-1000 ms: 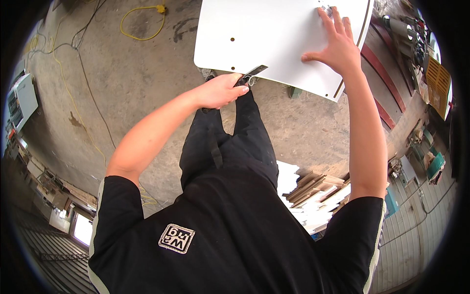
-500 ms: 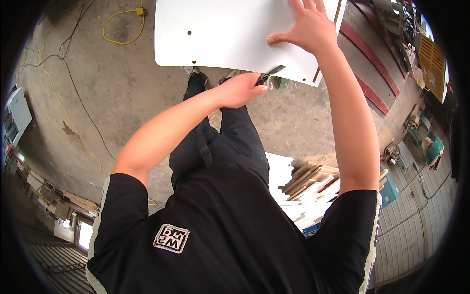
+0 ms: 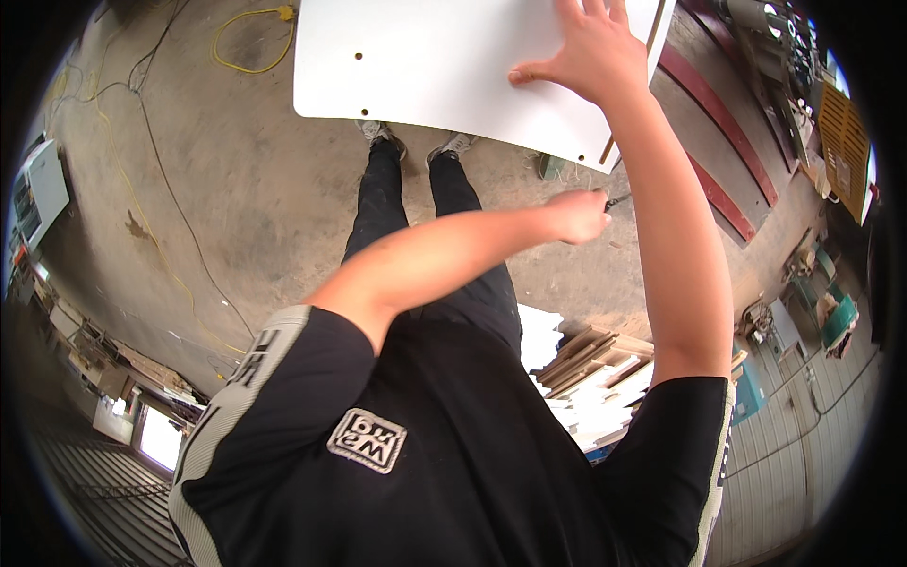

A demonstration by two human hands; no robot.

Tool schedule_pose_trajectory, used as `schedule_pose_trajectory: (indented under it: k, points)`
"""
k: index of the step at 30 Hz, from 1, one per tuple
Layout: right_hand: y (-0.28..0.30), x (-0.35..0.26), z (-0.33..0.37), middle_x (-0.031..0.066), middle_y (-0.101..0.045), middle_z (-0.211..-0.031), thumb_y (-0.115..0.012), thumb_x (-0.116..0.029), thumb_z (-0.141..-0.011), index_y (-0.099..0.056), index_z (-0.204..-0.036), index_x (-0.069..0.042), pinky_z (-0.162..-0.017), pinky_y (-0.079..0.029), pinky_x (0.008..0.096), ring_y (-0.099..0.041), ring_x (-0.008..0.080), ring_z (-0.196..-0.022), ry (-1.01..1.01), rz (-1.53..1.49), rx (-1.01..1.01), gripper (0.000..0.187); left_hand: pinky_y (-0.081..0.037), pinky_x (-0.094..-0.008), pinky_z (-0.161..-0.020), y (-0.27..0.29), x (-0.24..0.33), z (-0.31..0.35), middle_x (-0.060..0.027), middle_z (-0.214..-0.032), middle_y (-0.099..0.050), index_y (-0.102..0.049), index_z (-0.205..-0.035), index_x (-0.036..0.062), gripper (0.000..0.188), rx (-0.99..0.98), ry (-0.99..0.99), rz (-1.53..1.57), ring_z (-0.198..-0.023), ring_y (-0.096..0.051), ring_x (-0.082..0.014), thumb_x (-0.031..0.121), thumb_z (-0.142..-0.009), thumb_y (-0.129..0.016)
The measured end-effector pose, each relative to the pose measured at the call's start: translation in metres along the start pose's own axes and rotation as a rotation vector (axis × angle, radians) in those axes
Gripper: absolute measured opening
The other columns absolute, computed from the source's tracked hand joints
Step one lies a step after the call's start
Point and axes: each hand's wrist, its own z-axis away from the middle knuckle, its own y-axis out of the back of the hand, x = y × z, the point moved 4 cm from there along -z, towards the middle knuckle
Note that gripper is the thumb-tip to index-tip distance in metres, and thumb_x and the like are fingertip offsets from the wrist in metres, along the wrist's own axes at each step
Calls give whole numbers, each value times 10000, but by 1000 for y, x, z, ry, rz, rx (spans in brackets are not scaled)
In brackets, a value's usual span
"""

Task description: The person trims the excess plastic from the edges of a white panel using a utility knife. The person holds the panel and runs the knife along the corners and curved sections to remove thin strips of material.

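Note:
A white panel [image 3: 435, 71] with a rounded corner, several small holes and a brown slot by its right edge lies in front of me. My right hand [image 3: 600, 52] rests flat on it near the right edge, thumb and fingers spread. My left hand [image 3: 576, 215] is closed, apart from the panel and just below its near right corner. From its fist sticks out the dark end of a knife [image 3: 615, 201], partly hidden behind my right forearm. Thin pale strands hang near the panel's edge, above the left hand.
Dark red curved strips [image 3: 713, 113] lie to the right of the panel. A stack of wooden and white boards [image 3: 600, 364] is beside my legs. A yellow cable [image 3: 253, 68] and dark cords cross the concrete floor at left. A green object [image 3: 552, 168] shows under the panel.
My left hand has moved right and toward me with the knife, away from the panel's near edge, and now reaches the right forearm. My right hand stays on the panel.

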Motion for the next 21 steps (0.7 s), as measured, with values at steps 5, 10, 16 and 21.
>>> schedule_pose_trajectory:
  k: [5,10,16,21]
  points:
    - [-9,13,6,159,-261,-1815,-900,-807,-626,-328,-1728,-228,-1297,-373,558,-231,465,-1661,-34,33,70,1369,-554,-570,-908,7,-37,22,-286,-1127,-739,-606,-1277,-19,451,6,75,59,-1048,-720,-471,392,-1093,-574]
    - [-74,9,4,248,-384,-1736,-764,-750,-880,-421,-1647,-35,-1308,-227,687,-288,422,-1650,-164,-376,555,1102,-571,-559,-802,56,-225,118,-267,-1010,-741,-606,-1264,-10,481,319,172,-148,-933,-740,-458,423,-1059,-640]
    - [-75,-24,-18,308,-295,-1758,-682,-762,-926,-381,-1664,12,-1336,-58,689,-160,447,-1687,-460,-329,655,1112,-448,-369,-441,124,-254,217,-52,-725,-572,-551,-1029,55,311,584,608,600,-483,-532,-162,329,-1073,-691]
    - [-59,-5,-36,302,-257,-1778,-627,-804,-923,-361,-1691,-18,-1338,-63,680,-141,431,-1696,-239,-159,546,1130,-411,-322,-420,180,-252,255,-13,-700,-549,-586,-1030,109,214,902,356,1033,-465,-481,-125,282,-1098,-692]
